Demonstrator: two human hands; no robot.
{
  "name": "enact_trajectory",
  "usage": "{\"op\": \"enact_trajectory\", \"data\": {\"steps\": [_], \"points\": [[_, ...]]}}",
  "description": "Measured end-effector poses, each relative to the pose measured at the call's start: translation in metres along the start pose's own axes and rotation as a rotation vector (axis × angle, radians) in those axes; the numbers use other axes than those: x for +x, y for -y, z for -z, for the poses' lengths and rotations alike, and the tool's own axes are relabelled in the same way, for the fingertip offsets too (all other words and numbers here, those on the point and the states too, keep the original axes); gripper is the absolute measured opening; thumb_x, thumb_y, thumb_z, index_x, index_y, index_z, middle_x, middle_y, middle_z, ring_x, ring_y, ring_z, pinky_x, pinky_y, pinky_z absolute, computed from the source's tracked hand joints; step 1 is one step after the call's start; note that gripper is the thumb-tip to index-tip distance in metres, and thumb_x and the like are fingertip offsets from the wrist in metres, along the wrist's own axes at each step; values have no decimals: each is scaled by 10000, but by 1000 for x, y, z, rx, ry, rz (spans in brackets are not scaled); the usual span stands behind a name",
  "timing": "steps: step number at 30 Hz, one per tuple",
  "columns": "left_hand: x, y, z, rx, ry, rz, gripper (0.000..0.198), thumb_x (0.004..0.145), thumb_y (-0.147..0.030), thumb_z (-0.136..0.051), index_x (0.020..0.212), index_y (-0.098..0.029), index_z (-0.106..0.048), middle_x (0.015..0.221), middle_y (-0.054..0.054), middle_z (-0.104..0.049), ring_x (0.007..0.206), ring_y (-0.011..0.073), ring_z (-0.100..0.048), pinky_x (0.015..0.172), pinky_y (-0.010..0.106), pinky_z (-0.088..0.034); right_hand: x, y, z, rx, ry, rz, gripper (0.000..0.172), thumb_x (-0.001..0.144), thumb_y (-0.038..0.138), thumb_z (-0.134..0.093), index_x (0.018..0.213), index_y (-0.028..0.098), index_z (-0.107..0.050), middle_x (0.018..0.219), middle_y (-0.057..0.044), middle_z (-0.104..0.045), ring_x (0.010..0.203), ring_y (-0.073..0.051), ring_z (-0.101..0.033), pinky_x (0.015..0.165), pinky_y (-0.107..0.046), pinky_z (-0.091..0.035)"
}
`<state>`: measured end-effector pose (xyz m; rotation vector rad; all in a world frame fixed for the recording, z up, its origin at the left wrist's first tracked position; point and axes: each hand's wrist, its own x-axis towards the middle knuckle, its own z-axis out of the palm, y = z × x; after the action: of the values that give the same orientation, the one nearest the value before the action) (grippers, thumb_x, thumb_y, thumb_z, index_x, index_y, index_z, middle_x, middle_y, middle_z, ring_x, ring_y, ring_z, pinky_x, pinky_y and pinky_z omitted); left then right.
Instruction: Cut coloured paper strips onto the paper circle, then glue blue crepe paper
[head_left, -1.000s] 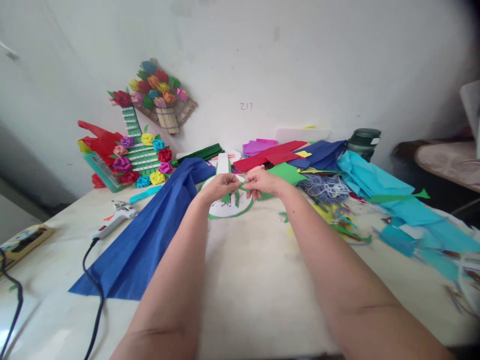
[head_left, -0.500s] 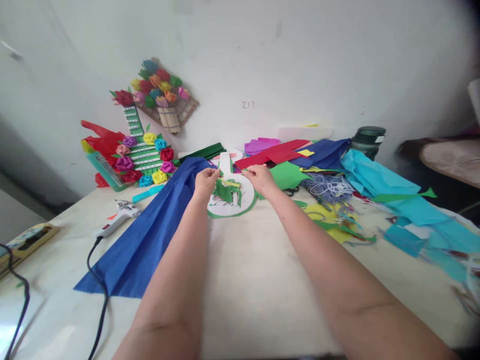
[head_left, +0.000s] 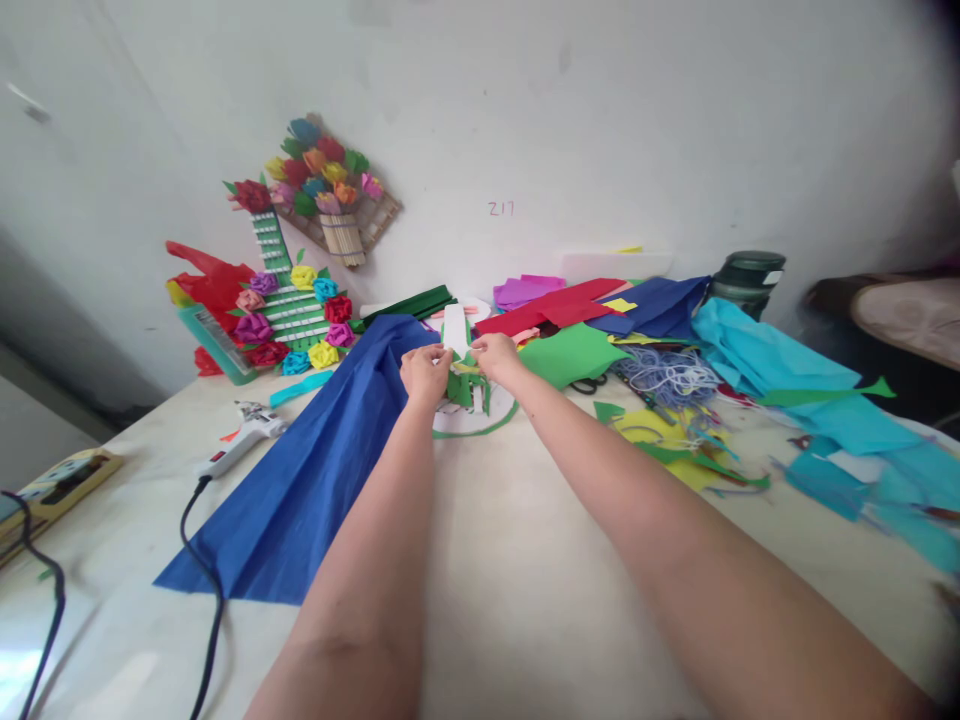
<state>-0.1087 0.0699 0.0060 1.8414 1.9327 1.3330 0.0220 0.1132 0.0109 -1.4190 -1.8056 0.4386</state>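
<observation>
A white, guitar-shaped cutout (head_left: pixel 455 330) with green edging lies flat in the middle of the table. Green paper scraps (head_left: pixel 459 388) and a yellowish bit rest on its round body. My left hand (head_left: pixel 426 374) is closed in a pinch over the left side, just below the neck. Close by, my right hand (head_left: pixel 496 357) pinches at the right side of the neck's base. Whatever sits between the fingertips is too small to make out. A long sheet of blue crepe paper (head_left: pixel 322 460) spreads left of the cutout, partly behind my left forearm.
To the left lie a hot glue gun (head_left: pixel 244 440) and a power strip (head_left: pixel 64 490). A flower-decorated guitar (head_left: pixel 277 260) leans at the wall. On the right are green paper (head_left: pixel 574 355), tangled string (head_left: pixel 667 375), turquoise paper (head_left: pixel 780 350) and a dark green jar (head_left: pixel 746 280).
Both my hands have come closer together over the cutout, at the bottom of its neck. The view has shifted slightly; the things around look unmoved.
</observation>
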Motion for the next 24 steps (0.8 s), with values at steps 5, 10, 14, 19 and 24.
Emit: {"op": "enact_trajectory", "data": {"steps": [5,10,14,19,24], "points": [[2,4,-5,27,-30,19,249,739,-384,-492,746,-235,-691,1021,17,-665,977,213,-549,799,305,-392,-1,1,4,-53,20,28,137,694,179,-569,702,131,-698,618,-64,-660,598,-158,-625,567,-213,-434],[3,5,-7,97,53,-11,287,777,-366,-440,789,-230,-692,1065,32,-652,984,205,-578,796,294,-409,-13,-2,21,-28,6,15,150,703,153,-546,654,132,-686,543,-42,-633,547,-148,-617,541,-205,-431],[1,-6,-5,250,23,-72,331,816,-345,-398,986,-225,-655,1213,58,-563,1199,249,-422,995,406,-268,-24,-8,41,53,85,-18,146,711,147,-542,621,122,-654,557,-43,-638,431,-117,-569,467,-205,-422],[-4,-40,-6,267,-15,-270,410,797,-380,-467,1153,-201,-563,1334,93,-439,1325,305,-178,1048,494,-129,-42,-21,88,193,249,-143,126,668,113,-597,542,130,-595,567,-46,-648,345,-92,-509,323,-178,-331],[-31,-89,-23,-76,314,-451,453,797,-408,-472,1182,-178,-534,1240,93,-534,1183,239,-443,978,356,-327,-58,-48,142,215,277,-225,110,648,133,-632,542,135,-601,476,-25,-615,340,-88,-506,293,-154,-315]]}}
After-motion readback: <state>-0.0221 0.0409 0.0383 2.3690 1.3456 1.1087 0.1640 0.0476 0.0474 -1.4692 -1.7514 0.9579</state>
